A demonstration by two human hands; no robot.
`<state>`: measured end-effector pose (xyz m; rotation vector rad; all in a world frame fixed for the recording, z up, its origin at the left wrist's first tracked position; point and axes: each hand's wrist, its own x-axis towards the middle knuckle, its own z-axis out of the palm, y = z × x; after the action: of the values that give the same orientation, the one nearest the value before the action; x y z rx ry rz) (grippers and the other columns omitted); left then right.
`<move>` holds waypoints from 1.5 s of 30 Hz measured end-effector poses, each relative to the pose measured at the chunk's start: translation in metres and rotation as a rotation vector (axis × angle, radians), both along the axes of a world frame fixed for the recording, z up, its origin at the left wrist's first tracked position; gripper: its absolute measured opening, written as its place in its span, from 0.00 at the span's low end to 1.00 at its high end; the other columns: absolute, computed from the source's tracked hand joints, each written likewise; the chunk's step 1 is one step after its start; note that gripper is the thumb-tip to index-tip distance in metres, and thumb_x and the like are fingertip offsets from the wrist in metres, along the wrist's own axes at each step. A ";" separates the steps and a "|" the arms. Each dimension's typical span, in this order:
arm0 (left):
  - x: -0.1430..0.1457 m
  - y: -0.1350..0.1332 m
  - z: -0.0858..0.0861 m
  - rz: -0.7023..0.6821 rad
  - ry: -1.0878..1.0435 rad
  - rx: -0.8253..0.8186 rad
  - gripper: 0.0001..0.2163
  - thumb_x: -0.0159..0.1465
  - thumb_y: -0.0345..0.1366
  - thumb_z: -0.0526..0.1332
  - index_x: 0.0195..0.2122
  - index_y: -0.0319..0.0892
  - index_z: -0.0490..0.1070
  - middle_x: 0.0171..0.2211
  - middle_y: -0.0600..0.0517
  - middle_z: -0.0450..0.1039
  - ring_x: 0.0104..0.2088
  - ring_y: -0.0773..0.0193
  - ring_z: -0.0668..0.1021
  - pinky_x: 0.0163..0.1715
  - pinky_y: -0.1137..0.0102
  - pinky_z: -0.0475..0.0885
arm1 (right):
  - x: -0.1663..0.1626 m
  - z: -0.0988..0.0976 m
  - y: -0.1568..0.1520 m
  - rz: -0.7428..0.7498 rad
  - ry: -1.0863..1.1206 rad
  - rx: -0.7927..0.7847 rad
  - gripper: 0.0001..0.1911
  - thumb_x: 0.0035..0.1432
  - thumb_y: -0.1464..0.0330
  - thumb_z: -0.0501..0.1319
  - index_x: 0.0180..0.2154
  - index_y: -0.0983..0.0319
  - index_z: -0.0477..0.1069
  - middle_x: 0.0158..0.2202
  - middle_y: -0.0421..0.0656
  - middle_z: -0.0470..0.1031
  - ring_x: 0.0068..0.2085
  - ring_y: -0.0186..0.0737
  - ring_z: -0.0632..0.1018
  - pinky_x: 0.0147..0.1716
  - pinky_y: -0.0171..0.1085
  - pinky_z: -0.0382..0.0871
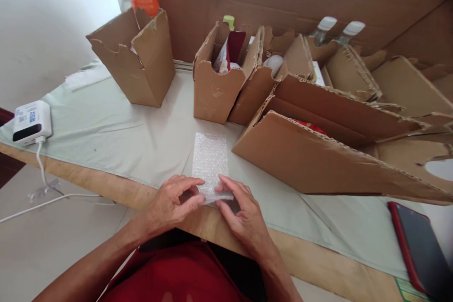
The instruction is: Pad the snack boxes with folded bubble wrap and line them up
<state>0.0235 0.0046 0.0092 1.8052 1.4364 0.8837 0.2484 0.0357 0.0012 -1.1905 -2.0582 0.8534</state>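
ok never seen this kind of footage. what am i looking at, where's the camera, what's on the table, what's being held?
There is no machine here: a person works with two bare hands. The single picture comes from a camera worn on the head, looking forward and down, so the arms enter from the bottom edge.

The left hand and right hand together pinch the near end of a clear strip of bubble wrap, which lies flat on the pale green cloth covering the wooden table.

Behind it stand several open brown cardboard boxes, some holding bottles and packets. A large cardboard flap lies to the right. At the far left sits a white charger block with a cable; at the lower right, a dark phone in a red case.
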 end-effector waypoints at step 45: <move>0.013 0.023 -0.017 0.122 0.289 0.315 0.13 0.68 0.28 0.58 0.53 0.35 0.73 0.46 0.41 0.75 0.46 0.52 0.77 0.45 0.57 0.76 | 0.000 0.001 0.016 0.085 -0.323 0.482 0.09 0.68 0.73 0.58 0.48 0.61 0.74 0.46 0.47 0.81 0.51 0.50 0.77 0.48 0.47 0.67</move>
<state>0.0366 0.0271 -0.0075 2.1681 1.6764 0.9858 0.2486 0.0515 0.0021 -1.0207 -2.4024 0.1759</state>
